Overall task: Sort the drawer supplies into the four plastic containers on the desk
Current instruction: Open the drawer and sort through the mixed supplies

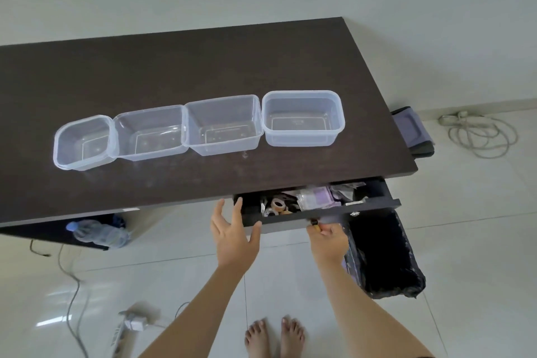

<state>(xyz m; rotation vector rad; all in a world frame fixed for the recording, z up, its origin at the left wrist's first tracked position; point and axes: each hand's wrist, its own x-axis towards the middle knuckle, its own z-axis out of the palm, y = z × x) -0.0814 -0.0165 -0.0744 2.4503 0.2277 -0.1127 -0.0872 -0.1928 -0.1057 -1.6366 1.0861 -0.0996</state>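
- Dark counter (180,73) carrying four clear plastic containers (223,125) in a row running 9 to 3 o'clock, rims touching or nearly so; rightmost container (303,118) just apart from its neighbour.
- All four containers upright, nothing visible inside.
- Drawer (334,213) open under the counter's near right edge, at 5 o'clock from the row of containers.
- Drawer supplies (302,202) heaped inside: tape rolls (277,206) toward the left, plastic packets (318,197) toward the right; finer detail blurred.
- Left hand (235,237) at the drawer's left front corner, fingers (239,206) straight and spread apart, holding nothing; fingertips level with the drawer's left wall, supplies at 2 o'clock from them.
- Right hand (329,241) under the drawer front, fingers curled around its lower edge; supplies at 11 o'clock above the knuckles, behind the front panel.
- Black-lined bin (383,256) on the floor at 3 o'clock of the right hand.
- Water bottle (98,232) lying under the counter at 9 o'clock of the left hand.
- Coiled cable (482,134) on the floor beyond the counter's right end.
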